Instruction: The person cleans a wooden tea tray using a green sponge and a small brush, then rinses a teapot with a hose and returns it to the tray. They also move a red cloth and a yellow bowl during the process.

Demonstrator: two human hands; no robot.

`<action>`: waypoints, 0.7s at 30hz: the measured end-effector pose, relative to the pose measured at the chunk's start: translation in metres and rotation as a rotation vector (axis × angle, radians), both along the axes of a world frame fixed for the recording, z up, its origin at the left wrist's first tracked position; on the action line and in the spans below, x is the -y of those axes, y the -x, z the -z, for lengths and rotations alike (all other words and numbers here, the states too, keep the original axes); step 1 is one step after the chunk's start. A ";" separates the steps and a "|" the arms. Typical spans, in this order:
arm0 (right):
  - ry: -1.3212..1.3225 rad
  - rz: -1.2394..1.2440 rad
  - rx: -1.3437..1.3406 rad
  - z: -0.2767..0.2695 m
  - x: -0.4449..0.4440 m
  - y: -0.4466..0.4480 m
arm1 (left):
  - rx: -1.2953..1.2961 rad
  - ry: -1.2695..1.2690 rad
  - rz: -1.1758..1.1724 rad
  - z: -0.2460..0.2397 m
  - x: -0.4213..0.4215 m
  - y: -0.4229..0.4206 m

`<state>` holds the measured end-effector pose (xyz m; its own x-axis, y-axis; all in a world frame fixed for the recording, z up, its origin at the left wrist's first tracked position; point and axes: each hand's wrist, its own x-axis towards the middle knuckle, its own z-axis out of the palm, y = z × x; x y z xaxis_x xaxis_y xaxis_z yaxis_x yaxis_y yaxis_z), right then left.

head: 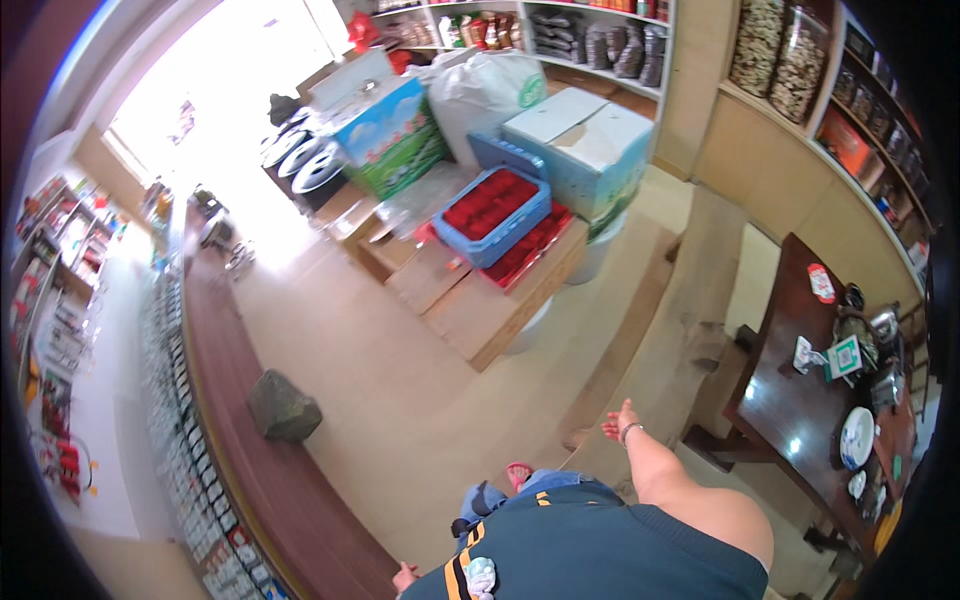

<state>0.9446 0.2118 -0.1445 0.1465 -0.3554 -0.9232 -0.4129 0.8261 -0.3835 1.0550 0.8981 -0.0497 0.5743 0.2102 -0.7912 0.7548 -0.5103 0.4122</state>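
My right hand (621,422) hangs out over the wooden bench, palm partly turned up, fingers loosely apart, holding nothing; a bracelet circles its wrist. Low in the view, my left hand (406,576) shows only in part beside the brown counter (300,517), and its fingers are too small to read. Ahead, a blue plastic crate (489,217) filled with dark red goods rests on a red tray (525,251) of similar goods, on top of a cardboard box (480,315). A rough dark stone (285,405) sits on the counter.
At right stands a dark wooden table (780,397) with a white-and-blue dish (856,438) and a code stand (844,358). A long wooden bench (675,315) runs beside it. Large cartons (581,142) and a white bag (487,86) stand behind the crate. Stocked shelves line the walls.
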 end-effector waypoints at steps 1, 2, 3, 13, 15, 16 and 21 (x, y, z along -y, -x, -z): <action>0.015 0.056 0.050 -0.012 0.005 -0.008 | 0.005 -0.008 0.032 0.014 -0.001 -0.032; 0.034 0.104 0.096 -0.023 0.012 -0.018 | 0.008 -0.010 0.073 0.026 0.002 -0.065; 0.059 0.136 0.159 -0.033 0.021 -0.026 | 0.007 0.000 0.101 0.034 0.009 -0.096; 0.045 0.664 -0.071 -0.038 0.028 0.007 | 0.266 -0.022 1.050 -0.074 0.388 -0.410; 0.074 0.816 -0.080 -0.044 0.030 0.018 | 0.473 -0.156 1.469 -0.098 0.491 -0.440; 0.106 0.883 -0.084 -0.047 0.030 0.023 | 0.535 -0.014 1.503 -0.111 0.537 -0.447; 0.044 1.163 -0.125 -0.044 0.040 0.044 | 0.386 0.543 1.431 -0.175 0.785 -0.430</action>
